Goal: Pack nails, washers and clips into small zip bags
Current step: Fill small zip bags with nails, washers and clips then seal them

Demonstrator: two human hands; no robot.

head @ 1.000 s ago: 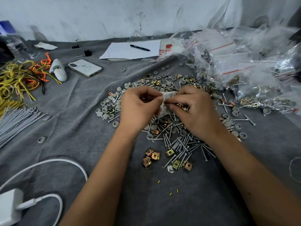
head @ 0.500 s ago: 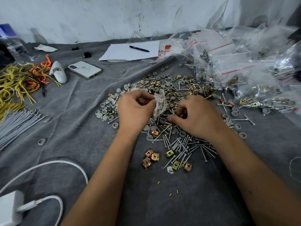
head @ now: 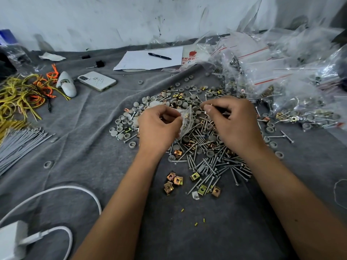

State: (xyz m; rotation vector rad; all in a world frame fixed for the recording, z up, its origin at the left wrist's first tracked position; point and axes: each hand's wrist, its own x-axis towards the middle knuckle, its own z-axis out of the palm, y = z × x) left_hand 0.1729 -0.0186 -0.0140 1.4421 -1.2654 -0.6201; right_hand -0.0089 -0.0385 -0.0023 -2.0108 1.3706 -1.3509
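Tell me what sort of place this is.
Probably an informal hand-packing workstation, not a factory line: a grey cloth spread against a scuffed wall, loose nails, and a heap of filled zip bags at the right.

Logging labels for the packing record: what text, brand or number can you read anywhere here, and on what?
White bag with a red apple logo: red characters printed under it, too blurred to read.
Phone: dark scribble on its back, illegible.
Paper under the pen: no writing visible.
Zip bags: red strips only, no text.
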